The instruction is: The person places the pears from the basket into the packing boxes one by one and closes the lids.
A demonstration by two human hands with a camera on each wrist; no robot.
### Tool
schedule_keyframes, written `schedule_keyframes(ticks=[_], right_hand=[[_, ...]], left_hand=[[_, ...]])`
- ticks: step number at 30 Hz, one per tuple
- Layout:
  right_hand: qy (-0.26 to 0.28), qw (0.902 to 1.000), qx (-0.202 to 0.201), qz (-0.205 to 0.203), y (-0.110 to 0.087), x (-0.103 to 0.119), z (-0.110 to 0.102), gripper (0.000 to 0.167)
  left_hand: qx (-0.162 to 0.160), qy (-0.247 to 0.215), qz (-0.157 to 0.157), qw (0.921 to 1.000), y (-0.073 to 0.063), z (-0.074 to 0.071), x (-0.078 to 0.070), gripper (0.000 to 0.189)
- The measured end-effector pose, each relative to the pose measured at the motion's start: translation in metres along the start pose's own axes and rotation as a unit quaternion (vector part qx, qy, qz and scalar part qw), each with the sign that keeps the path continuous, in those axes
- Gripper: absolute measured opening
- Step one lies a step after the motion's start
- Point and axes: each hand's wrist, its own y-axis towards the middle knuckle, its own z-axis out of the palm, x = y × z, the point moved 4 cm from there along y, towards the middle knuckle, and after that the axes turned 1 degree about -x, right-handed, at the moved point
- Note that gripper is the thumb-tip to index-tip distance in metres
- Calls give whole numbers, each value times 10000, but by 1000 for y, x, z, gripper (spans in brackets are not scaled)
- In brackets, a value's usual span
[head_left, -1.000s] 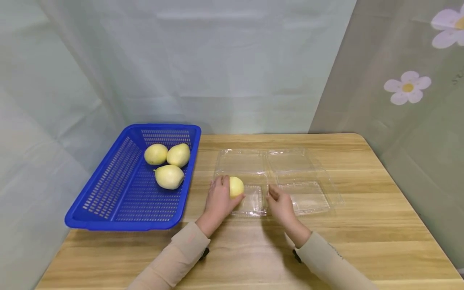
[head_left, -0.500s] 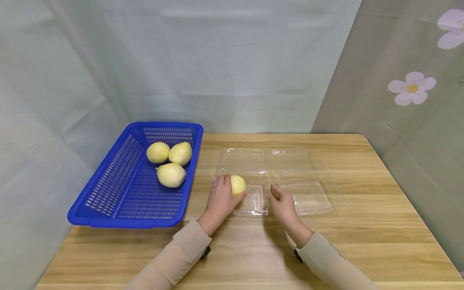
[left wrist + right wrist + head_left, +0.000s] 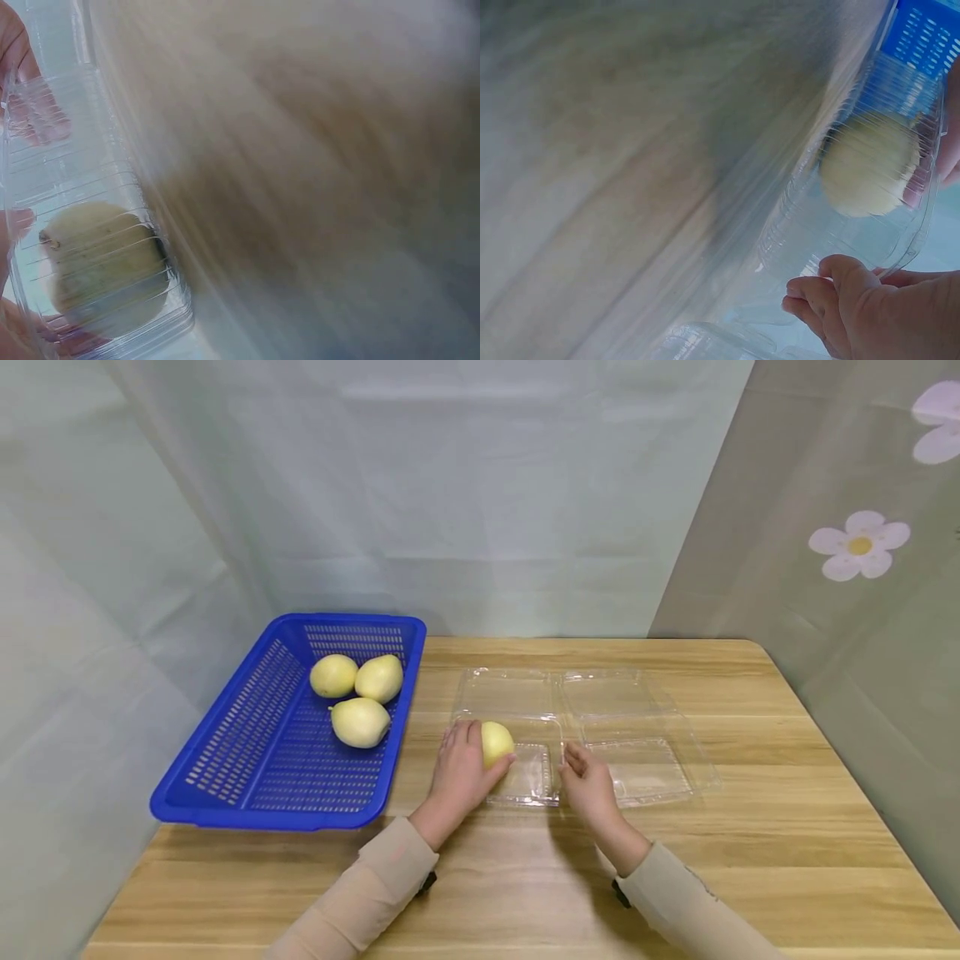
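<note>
My left hand point(image 3: 457, 770) grips a pale yellow pear point(image 3: 497, 743) inside the left clear plastic clamshell box point(image 3: 525, 793), whose lid lies folded back. In the left wrist view the pear point(image 3: 109, 262) shows through the ribbed box wall, its short stem visible. My right hand point(image 3: 588, 783) pinches the right rim of the same box between thumb and fingers; the right wrist view shows that hand point(image 3: 877, 307) at the box wall, with the pear point(image 3: 866, 165) farther along.
A second clear clamshell box point(image 3: 641, 770) lies spread out to the right. On the left stands a blue perforated basket point(image 3: 176, 806) holding three pears point(image 3: 360, 722). The wooden table point(image 3: 787, 843) meets hanging cloth point(image 3: 495, 510) at its back edge.
Everything in the head view has shifted slightly to the right together. Both hands, the pear and the boxes keep their places relative to one another.
</note>
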Motion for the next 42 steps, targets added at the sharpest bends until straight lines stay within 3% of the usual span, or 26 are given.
schedule_keyframes(ticks=[9, 20, 34, 42], right_hand=[[112, 9999, 18, 41, 1, -1, -1, 45], [177, 9998, 51, -102, 0, 1, -1, 43], [177, 9998, 68, -72, 0, 2, -1, 44], [191, 9997, 104, -80, 1, 0, 0, 45]], left_hand=[[-175, -155, 81, 9997, -2, -7, -2, 67], [-89, -594, 86, 9982, -8, -21, -9, 69], [-449, -728, 474, 9952, -17, -54, -26, 66], [-475, -853, 433, 9943, -16, -78, -35, 64]])
